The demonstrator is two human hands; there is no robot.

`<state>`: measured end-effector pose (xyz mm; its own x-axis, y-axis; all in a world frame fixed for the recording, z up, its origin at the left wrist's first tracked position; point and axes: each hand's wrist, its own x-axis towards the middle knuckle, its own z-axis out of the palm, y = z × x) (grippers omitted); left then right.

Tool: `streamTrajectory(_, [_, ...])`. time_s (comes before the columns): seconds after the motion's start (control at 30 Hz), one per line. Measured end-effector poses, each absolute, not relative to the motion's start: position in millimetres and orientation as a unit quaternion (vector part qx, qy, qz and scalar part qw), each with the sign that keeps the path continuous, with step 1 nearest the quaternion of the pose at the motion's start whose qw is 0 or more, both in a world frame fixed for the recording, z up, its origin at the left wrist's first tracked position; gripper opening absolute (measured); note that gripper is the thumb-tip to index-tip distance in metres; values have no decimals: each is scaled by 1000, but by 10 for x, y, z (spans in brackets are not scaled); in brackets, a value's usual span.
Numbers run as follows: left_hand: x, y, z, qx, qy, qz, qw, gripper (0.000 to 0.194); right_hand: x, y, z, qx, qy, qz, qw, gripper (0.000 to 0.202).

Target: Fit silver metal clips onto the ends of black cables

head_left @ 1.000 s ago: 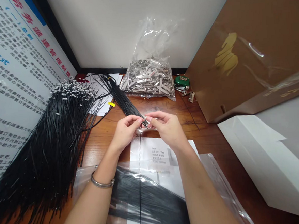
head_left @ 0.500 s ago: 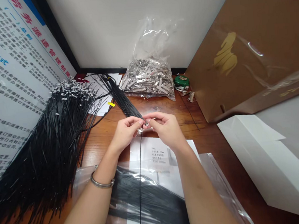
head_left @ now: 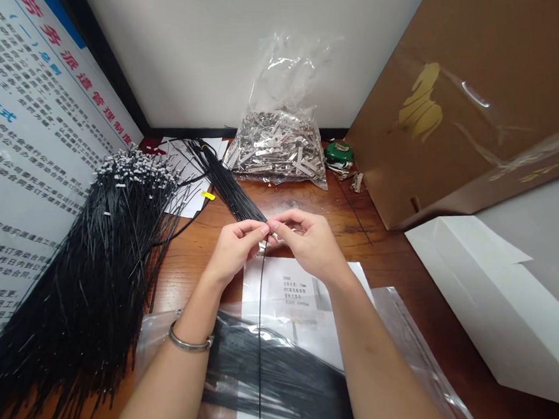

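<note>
Fingertip to fingertip, my two hands meet over the middle of the wooden table. My left hand [head_left: 239, 247] is closed in a pinch on the upper end of a thin black wire [head_left: 261, 319], which hangs down toward me. Pinched shut beside it, my right hand [head_left: 305, 236] grips a small shiny metal piece [head_left: 274, 235] at the wire's end; the fingers hide most of it. Just behind the fingertips lies a tied bundle of black wires [head_left: 234, 190]. Below the hands, a printed sheet [head_left: 288, 276] lies partly under a clear plastic bag of black wires [head_left: 281, 375].
A large pile of black wires with white ends [head_left: 86, 261] leans at the left. At the back stands a clear bag of metal clips [head_left: 275, 146], with a green tape measure [head_left: 339, 153] beside it. A brown box [head_left: 444, 96] and a white box [head_left: 496, 303] border the right.
My right thumb has shifted slightly up and left, pressing closer against the left fingertips. The hanging wire bows a little more. Everything else stays put.
</note>
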<state>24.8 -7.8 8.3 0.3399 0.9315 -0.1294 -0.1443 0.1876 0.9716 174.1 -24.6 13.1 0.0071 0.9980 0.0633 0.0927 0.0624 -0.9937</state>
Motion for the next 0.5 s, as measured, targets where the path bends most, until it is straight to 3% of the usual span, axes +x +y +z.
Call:
streamTrajectory(0.23, [184,-73,126,397,346,354,773,27,1732,-255,190,-465,-489,536,507,26])
streamTrajectory(0.5, [187,-74,117,384,353,379,765,25,1741,-247,191,-468,-458,556,512,24])
